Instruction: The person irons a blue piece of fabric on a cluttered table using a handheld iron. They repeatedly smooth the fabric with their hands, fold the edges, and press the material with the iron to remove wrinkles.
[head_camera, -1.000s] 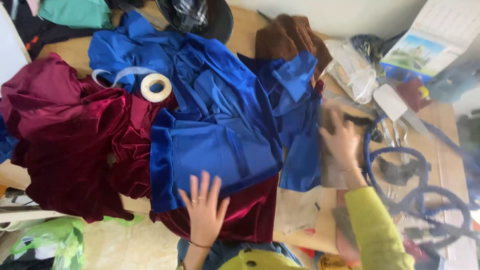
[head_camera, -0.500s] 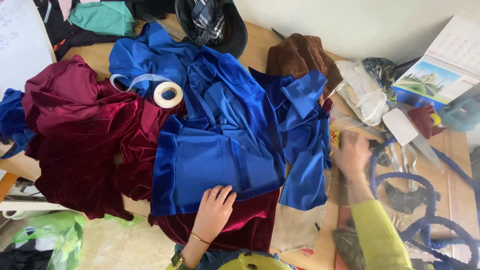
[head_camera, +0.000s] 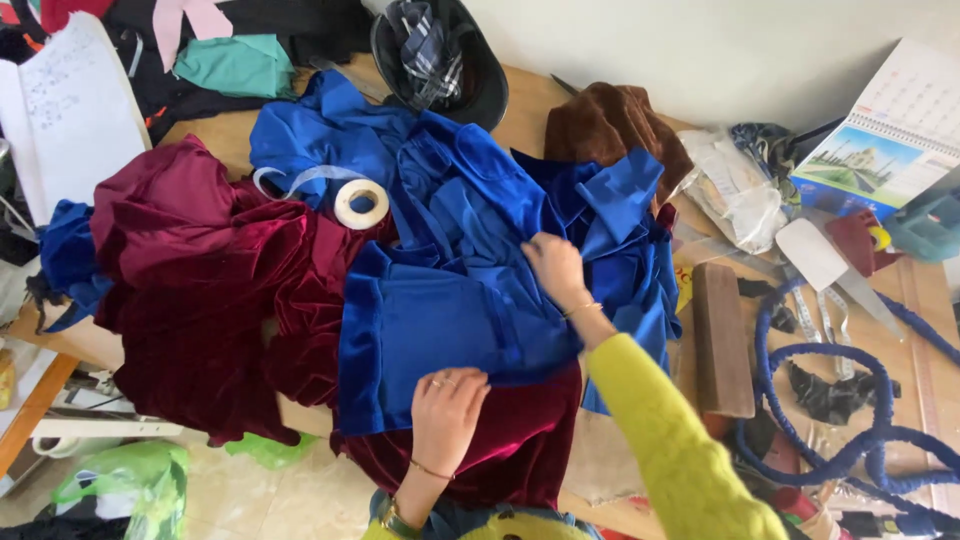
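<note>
A large blue velvet garment (head_camera: 450, 260) lies spread over the table, on top of dark red velvet cloth (head_camera: 200, 290). My left hand (head_camera: 447, 405) pinches the lower edge of the blue piece near the table's front, where it overlaps the red velvet. My right hand (head_camera: 556, 268), in a yellow sleeve, rests on the middle of the blue fabric, fingers curled into a fold. A roll of white tape (head_camera: 361, 203) sits on the cloth to the upper left.
A brown fabric heap (head_camera: 610, 125) and a black helmet-like bowl (head_camera: 440, 55) sit at the back. A wooden block (head_camera: 722, 340), blue cord loops (head_camera: 830, 400), a wall calendar (head_camera: 890, 130) and plastic bags crowd the right side. White paper (head_camera: 70, 110) lies far left.
My right hand moved from the clutter at the right onto the middle of the blue fabric. My left hand closed from flat and spread into a pinch on the fabric's lower edge.
</note>
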